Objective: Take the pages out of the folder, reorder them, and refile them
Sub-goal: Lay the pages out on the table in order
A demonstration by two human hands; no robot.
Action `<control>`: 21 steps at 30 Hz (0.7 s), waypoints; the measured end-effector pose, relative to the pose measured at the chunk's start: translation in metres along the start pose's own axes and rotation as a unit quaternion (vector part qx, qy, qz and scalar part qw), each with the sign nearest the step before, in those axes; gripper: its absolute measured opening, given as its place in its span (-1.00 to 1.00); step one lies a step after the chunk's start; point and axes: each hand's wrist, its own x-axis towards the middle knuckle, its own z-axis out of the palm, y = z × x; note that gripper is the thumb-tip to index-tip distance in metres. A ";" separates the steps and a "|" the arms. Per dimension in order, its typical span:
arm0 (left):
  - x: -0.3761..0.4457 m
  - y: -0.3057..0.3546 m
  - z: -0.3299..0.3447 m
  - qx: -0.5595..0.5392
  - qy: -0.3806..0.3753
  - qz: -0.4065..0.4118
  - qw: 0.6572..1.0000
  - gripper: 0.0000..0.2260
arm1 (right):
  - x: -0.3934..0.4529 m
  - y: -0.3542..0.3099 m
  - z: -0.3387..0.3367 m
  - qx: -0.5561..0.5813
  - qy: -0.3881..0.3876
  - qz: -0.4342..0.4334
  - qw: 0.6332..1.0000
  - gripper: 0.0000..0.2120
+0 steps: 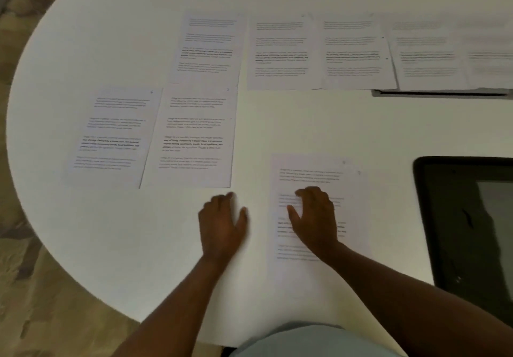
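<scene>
Filling most of the frame is a round white table [138, 245], its curved edge sweeping down the left side over a patterned tan floor [25, 287]. At the right edge, below the middle, lies a black folder [458, 218], open and flat, partly cut off by the frame. A dark slot [441, 93] in the tabletop shows in the upper right, just under the far row of sheets.

That far row [333, 51] runs across the upper half of the frame: printed pages laid side by side, edges touching or slightly overlapping, the rightmost ones blurred. Lower and to the left, two more pages [155, 137] lie next to each other, edges touching, each with a handwritten mark in its top right corner that is too blurred to read.

In the lower centre sits a small stack of pages [313, 267], at least two sheets, with an offset corner showing at its top right. It lies well apart from the folder.

The right hand [316, 218] rests on this stack, palm down, fingers bent at the tips and pressing the top sheet, thumb spread to the left; it does not grasp the paper. The left hand [222, 223] lies on bare tabletop just left of the stack, fingers loosely curled and holding nothing, fingertips near the bottom edge of the nearer pair of pages.

A pale blue garment [299, 341] shows at the bottom edge.
</scene>
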 end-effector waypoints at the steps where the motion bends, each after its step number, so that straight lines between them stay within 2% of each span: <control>1: -0.008 0.015 0.003 0.012 -0.016 0.013 1.000 -0.56 | -0.007 0.010 -0.006 -0.006 0.003 0.025 1.000 -0.64; 4: -0.025 0.050 0.008 0.012 -0.066 -0.002 0.998 -0.48 | -0.024 0.034 -0.025 -0.025 0.006 0.094 0.995 -0.57; 7: -0.034 0.077 0.007 -0.002 -0.116 -0.088 0.989 -0.35 | -0.038 0.052 -0.044 -0.037 -0.018 0.187 0.982 -0.46; 10: -0.042 0.093 0.008 -0.018 -0.133 -0.161 0.978 -0.33 | -0.051 0.062 -0.054 -0.013 -0.042 0.272 0.961 -0.36; 15: -0.044 0.106 0.013 -0.061 -0.149 -0.229 0.960 -0.41 | -0.059 0.066 -0.058 0.028 -0.069 0.314 0.947 -0.37; 21: -0.036 0.111 0.016 -0.052 -0.183 -0.226 0.955 -0.38 | -0.058 0.061 -0.061 0.000 -0.086 0.338 0.937 -0.34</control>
